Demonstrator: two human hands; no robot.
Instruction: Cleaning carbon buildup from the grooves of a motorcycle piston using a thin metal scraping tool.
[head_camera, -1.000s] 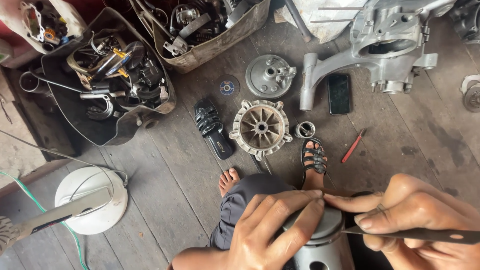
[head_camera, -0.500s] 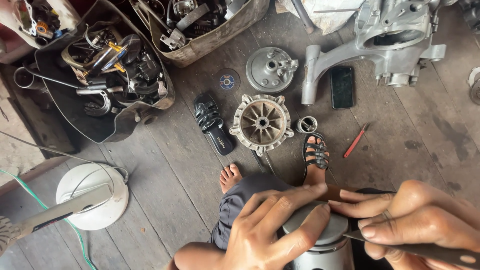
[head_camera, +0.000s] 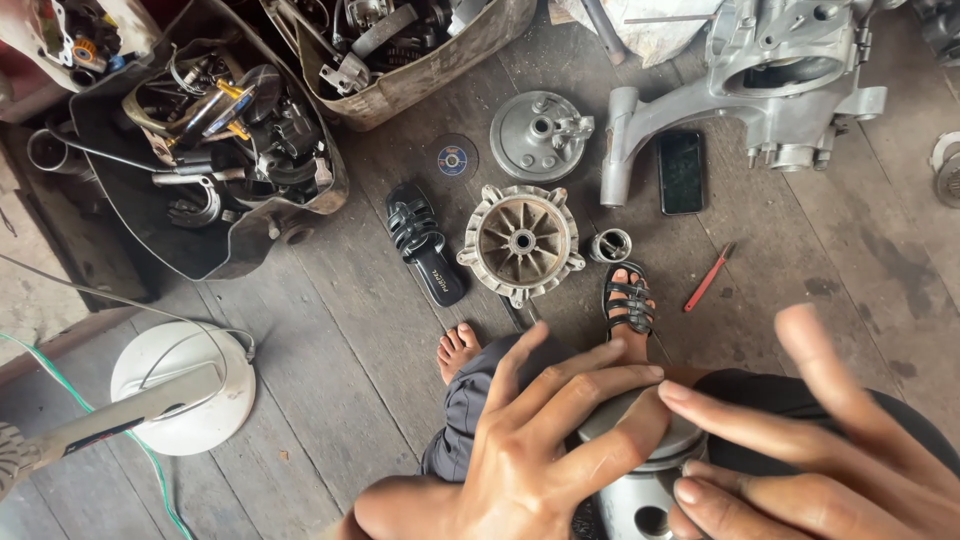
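A grey metal piston (head_camera: 625, 495) stands upright on my lap at the bottom centre. My left hand (head_camera: 540, 440) lies over its crown, fingers spread and curled down around the top edge. My right hand (head_camera: 800, 440) is beside the piston on the right, blurred. Its fingers are stretched out and apart, their tips at the piston's side, and nothing shows in them. My bare foot (head_camera: 460, 350) and my sandalled foot (head_camera: 630, 300) rest on the plank floor just ahead.
On the wooden floor lie a finned hub (head_camera: 522, 242), a round drum cover (head_camera: 540, 135), a grey engine casing (head_camera: 770, 70), a phone (head_camera: 681, 172), a red screwdriver (head_camera: 708, 278) and a loose black sandal (head_camera: 425, 245). Tubs of parts (head_camera: 215, 150) stand far left.
My right hand held a thin dark tool across the piston; now its fingers are spread and the tool is out of sight. The left hand stays on the piston's crown.
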